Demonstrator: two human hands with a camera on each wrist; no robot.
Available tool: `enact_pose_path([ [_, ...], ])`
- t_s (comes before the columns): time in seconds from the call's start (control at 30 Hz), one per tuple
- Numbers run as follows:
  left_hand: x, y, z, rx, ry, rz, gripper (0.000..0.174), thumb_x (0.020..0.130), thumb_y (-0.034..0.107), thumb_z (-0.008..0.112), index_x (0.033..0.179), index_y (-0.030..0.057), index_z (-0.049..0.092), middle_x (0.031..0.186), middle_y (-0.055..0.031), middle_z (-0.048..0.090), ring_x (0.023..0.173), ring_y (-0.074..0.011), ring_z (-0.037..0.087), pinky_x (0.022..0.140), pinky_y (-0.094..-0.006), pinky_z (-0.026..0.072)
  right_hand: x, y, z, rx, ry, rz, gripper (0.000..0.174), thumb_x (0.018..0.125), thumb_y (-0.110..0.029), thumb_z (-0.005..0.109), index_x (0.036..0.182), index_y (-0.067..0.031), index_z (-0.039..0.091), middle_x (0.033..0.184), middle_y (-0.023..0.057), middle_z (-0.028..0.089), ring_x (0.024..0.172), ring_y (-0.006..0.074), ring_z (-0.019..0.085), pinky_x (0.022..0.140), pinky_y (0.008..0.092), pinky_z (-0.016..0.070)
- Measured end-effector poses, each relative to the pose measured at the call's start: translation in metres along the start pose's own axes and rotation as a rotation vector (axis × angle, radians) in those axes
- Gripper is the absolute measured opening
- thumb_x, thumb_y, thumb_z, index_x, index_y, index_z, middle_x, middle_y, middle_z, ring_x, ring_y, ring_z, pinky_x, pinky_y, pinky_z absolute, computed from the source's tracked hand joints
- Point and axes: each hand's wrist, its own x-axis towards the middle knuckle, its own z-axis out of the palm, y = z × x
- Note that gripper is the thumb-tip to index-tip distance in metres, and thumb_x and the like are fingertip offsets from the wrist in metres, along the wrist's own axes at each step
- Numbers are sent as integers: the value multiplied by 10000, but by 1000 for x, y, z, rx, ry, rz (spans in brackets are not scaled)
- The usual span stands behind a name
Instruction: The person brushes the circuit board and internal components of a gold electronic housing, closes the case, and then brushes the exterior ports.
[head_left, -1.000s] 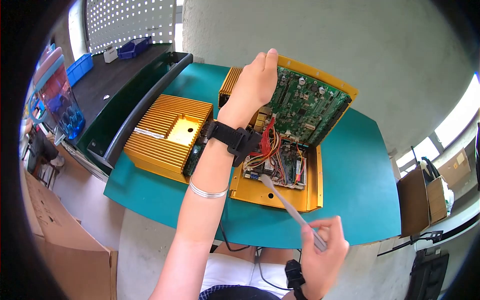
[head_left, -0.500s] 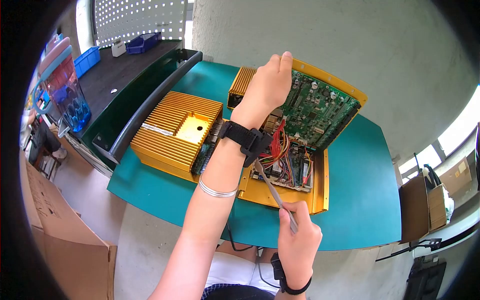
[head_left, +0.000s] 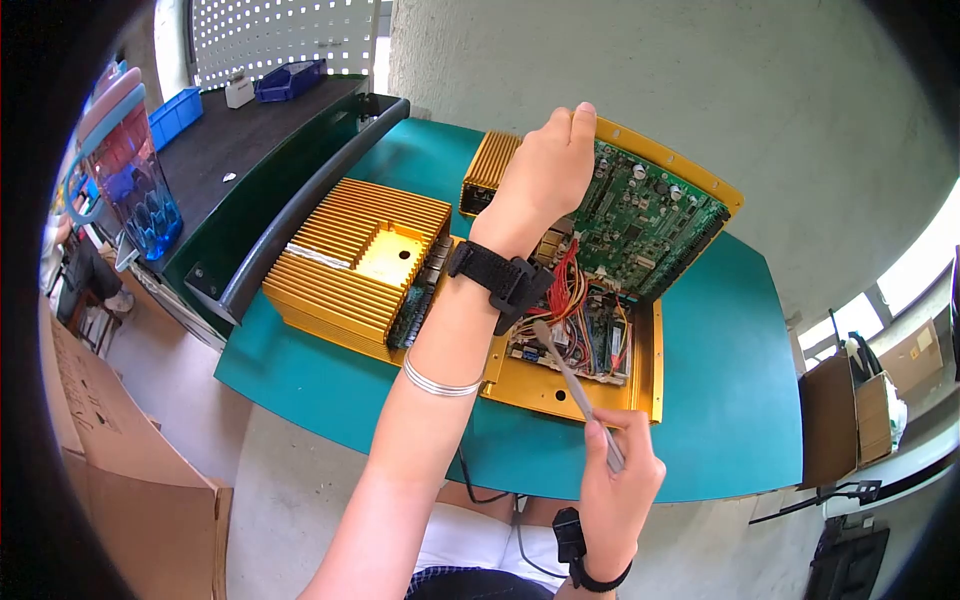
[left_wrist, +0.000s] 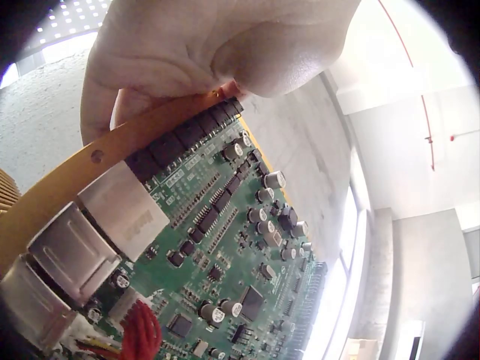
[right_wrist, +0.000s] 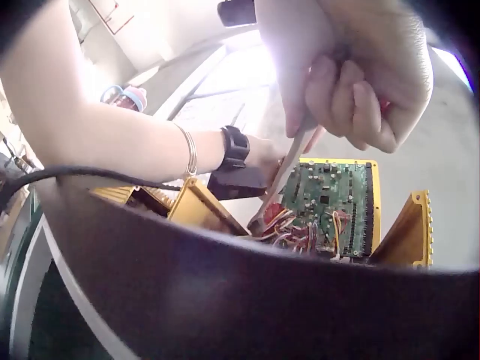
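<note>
My left hand [head_left: 553, 170] grips the upper corner of a gold metal panel [left_wrist: 97, 157], with fingers over its far side. A green circuit board [head_left: 640, 220] is mounted on this tilted-up panel. Below it lies the gold case half [head_left: 530, 393], holding a second board and bundled red and yellow wires [head_left: 570, 290]. Between thumb and fingers, my right hand [head_left: 622, 480] pinches a slim grey tool [head_left: 575, 385] with a widened tip. That tip is over the wires near the case's left side, close to my left wrist strap.
A closed gold finned case [head_left: 350, 260] sits left on the green table [head_left: 720, 380]. Behind it runs a dark cart's handle [head_left: 300, 220]. A water bottle [head_left: 135, 190] and blue bins [head_left: 290, 80] stand on the cart. A black cable [head_left: 480, 495] hangs at the table's front edge.
My right hand has come up and in with the grey tool, its tip shifting from the case's front toward the wires. My left hand keeps hold of the panel; the whole view has shifted slightly.
</note>
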Motion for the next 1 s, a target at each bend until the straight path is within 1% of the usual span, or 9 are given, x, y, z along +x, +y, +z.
enact_pose_path([
  [0.13,0,-1,0,19,18,7,544,1014,438,300,1144,-33,541,1091,-286,601,1053,-435,541,949,-401,403,-3,3,-1,-24,-74,-10,68,888,-82,635,922,-32,605,580,90,547,475,185,500,476,286,386],
  [0.2,0,-1,1,29,26,12,544,1014,438,299,1140,-34,541,1084,-288,602,1042,-434,543,944,-402,404,-4,-4,-11,-69,-194,-17,64,890,-85,630,922,-36,604,578,100,539,477,187,505,479,286,391],
  [0.33,2,-3,1,15,19,23,549,1013,442,297,1137,-34,542,1087,-291,600,1052,-438,542,942,-404,403,-6,-9,-15,4,-123,17,44,891,-81,625,900,-43,606,563,101,520,466,188,488,473,286,380],
  [0.4,1,-3,1,12,14,22,552,1012,444,296,1142,-33,543,1090,-293,599,1064,-441,539,945,-405,402,-3,-10,-12,21,-2,90,40,887,-79,629,879,-44,612,544,89,500,460,180,477,466,284,366],
  [0.6,1,-3,1,12,28,20,546,1008,444,305,1132,-30,545,1071,-290,600,1044,-435,543,934,-406,405,-3,-8,-18,-70,-165,67,54,890,-76,627,911,-34,601,532,72,479,450,160,455,460,278,350],
  [0.73,1,-2,1,17,18,29,547,1009,445,303,1152,-27,540,1087,-285,599,1061,-430,542,942,-398,402,1,-12,-21,-77,-121,95,65,898,-92,620,922,-38,591,528,79,469,441,164,453,454,284,344],
  [0.83,1,-3,1,9,12,17,551,1009,447,297,1159,-25,538,1095,-286,597,1071,-430,539,943,-399,402,5,-8,-13,-65,-62,77,69,906,-107,613,919,-45,586,526,85,473,435,177,454,448,293,343],
  [0.9,0,-2,0,11,16,21,552,1010,447,294,1160,-25,538,1100,-285,596,1073,-430,538,943,-400,402,4,-8,-7,-86,-141,95,64,910,-109,607,918,-51,581,538,100,502,442,210,487,451,308,362],
  [1.0,0,-1,-1,20,10,13,554,1010,447,293,1163,-25,538,1109,-285,593,1078,-429,535,947,-398,400,-1,-6,0,-109,-130,33,61,909,-111,610,910,-58,580,554,115,527,459,252,521,458,328,382],
])
